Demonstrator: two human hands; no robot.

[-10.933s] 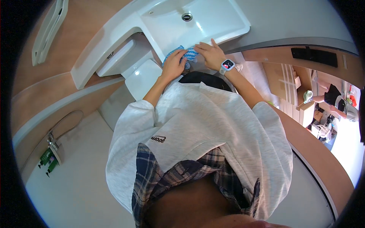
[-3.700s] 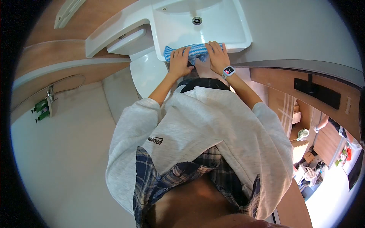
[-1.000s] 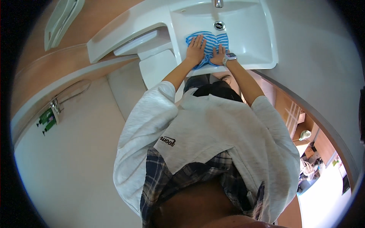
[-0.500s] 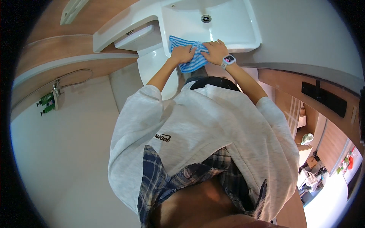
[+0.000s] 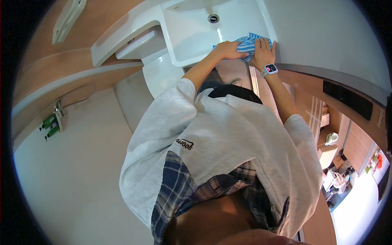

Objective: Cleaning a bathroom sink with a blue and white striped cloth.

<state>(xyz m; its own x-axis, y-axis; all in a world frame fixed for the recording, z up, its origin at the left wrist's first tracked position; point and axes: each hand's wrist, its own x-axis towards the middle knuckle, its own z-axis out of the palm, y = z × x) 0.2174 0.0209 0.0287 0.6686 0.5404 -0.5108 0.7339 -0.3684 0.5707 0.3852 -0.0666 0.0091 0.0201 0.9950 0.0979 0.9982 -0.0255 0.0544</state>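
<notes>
A blue-and-white striped cloth (image 5: 246, 44) lies bunched over the front rim of the white sink (image 5: 192, 56), near its right corner. My left hand (image 5: 229, 50) has its fingers closed on the cloth's left part. On the other end is my right hand (image 5: 263, 56), wearing a white watch (image 5: 269, 69); it pins the cloth against the rim with its fingers extended and the thumb tucked toward the cloth. Part of the cloth is hidden beneath both hands.
A drain (image 5: 213, 18) sits in the sink basin. Left of the sink is a white toilet (image 5: 161, 75) under a ledge. Green bottles (image 5: 51, 124) hang by a shower fitting at far left. A grey wall (image 5: 326, 36) stands close on the right, with a doorway below it.
Both hands have slid right along the sink's front rim with the cloth, from the left corner to the right one. The cloth has become more bunched.
</notes>
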